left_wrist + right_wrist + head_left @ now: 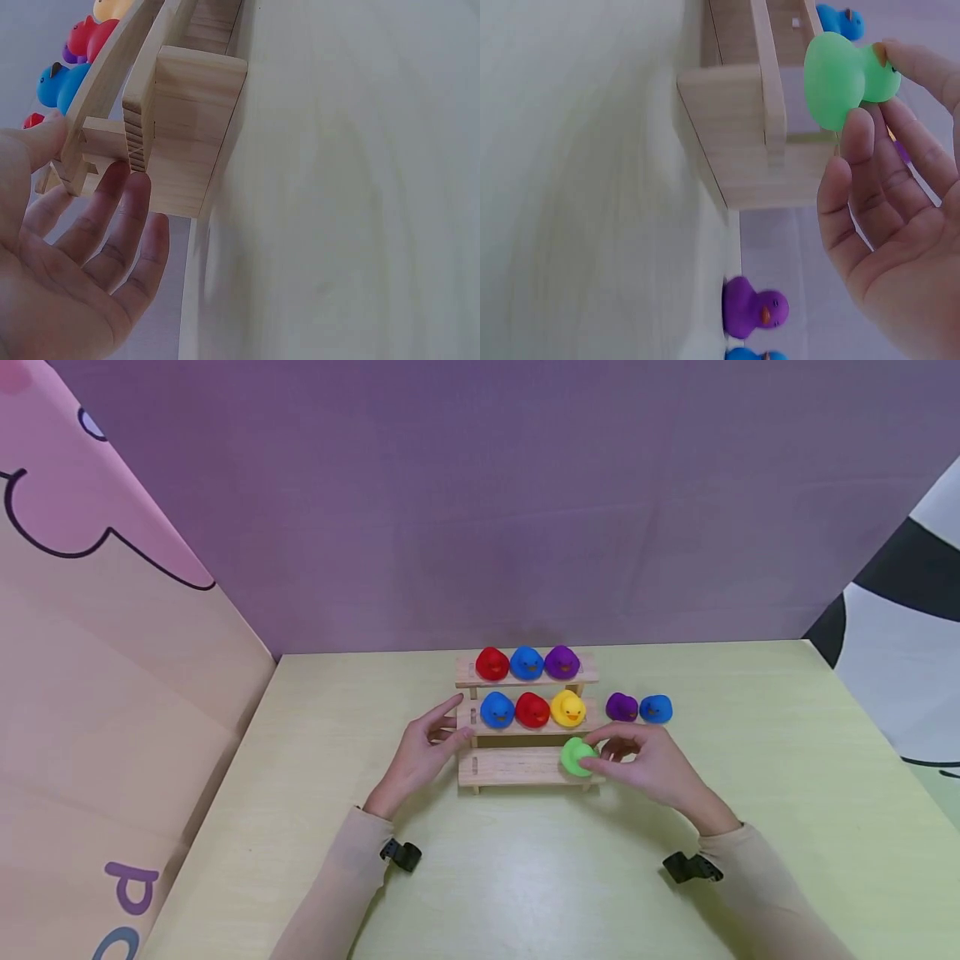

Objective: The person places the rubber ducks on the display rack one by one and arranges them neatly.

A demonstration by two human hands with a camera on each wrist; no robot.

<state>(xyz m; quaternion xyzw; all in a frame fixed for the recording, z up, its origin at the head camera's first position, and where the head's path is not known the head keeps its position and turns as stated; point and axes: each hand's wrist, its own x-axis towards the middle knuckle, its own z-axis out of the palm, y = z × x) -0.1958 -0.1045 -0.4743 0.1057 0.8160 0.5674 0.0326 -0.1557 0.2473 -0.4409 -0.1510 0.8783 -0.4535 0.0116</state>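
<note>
The right hand [645, 764] pinches a green duck [576, 757] between thumb and fingertips at the right end of the bottom tier [510, 766] of a wooden rack [525, 782]; whether the duck touches the wood I cannot tell. The left hand [423, 747] is loosely spread about the left end of the middle tier [595, 717], its thumb touching the wood.

On the middle tier, from its left end, sit a blue duck [497, 711], a red duck [532, 711] and a yellow duck [567, 709]. The top tier [589, 668], nearest the table's back edge, carries another red duck [492, 664], another blue duck [527, 664] and a purple duck [562, 663].

Just beyond the rack's right end, a second purple duck [622, 707] and a third blue duck [656, 709] stand side by side on the table [540, 877]. Behind the table's back edge rises a purple backdrop [525, 510].
</note>
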